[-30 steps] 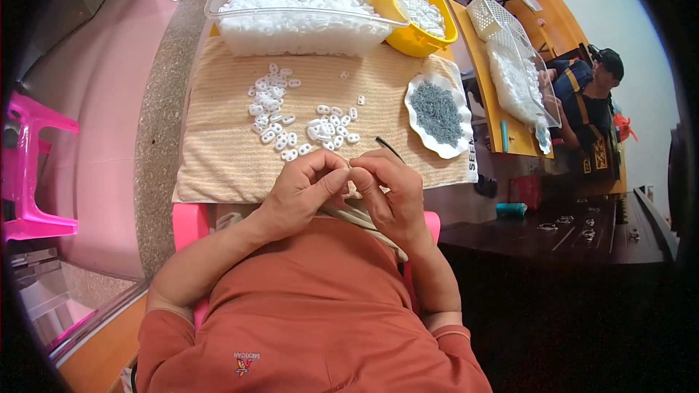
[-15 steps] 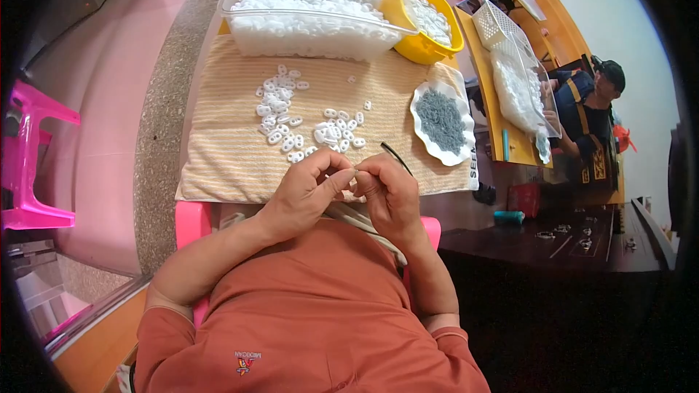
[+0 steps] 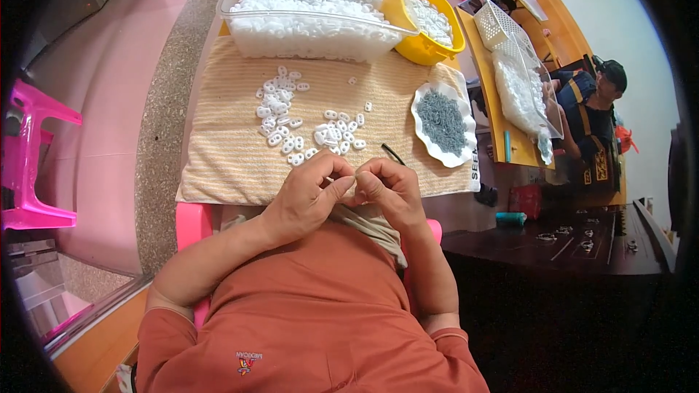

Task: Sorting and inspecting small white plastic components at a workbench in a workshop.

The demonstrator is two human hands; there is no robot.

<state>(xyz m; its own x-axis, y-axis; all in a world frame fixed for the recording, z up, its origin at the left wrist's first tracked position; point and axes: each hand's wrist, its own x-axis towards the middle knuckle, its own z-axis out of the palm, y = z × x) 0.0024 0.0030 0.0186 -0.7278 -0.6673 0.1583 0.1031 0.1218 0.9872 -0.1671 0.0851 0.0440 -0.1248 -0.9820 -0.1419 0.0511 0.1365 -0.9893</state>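
Observation:
My left hand (image 3: pixel 309 193) and my right hand (image 3: pixel 387 189) meet fingertip to fingertip just in front of my chest, at the near edge of a beige striped cloth (image 3: pixel 218 138). They pinch something small between them; it is hidden by the fingers. Several small white plastic rings (image 3: pixel 306 120) lie scattered on the cloth just beyond my hands. A thin dark tool (image 3: pixel 394 153) lies on the cloth near my right hand. A white scalloped plate (image 3: pixel 429 147) with small grey parts (image 3: pixel 441 121) sits to the right.
A clear plastic tub (image 3: pixel 313 29) heaped with white rings stands at the back, a yellow bowl (image 3: pixel 429 47) of white pieces beside it. A pink stool (image 3: pixel 33 167) stands at left. Another person (image 3: pixel 593 120) sits at the right by an orange table with a white basket (image 3: pixel 499 22).
My hands stay together at the cloth's near edge, fingers shifting slightly. The view has tilted a little; nothing on the cloth has moved.

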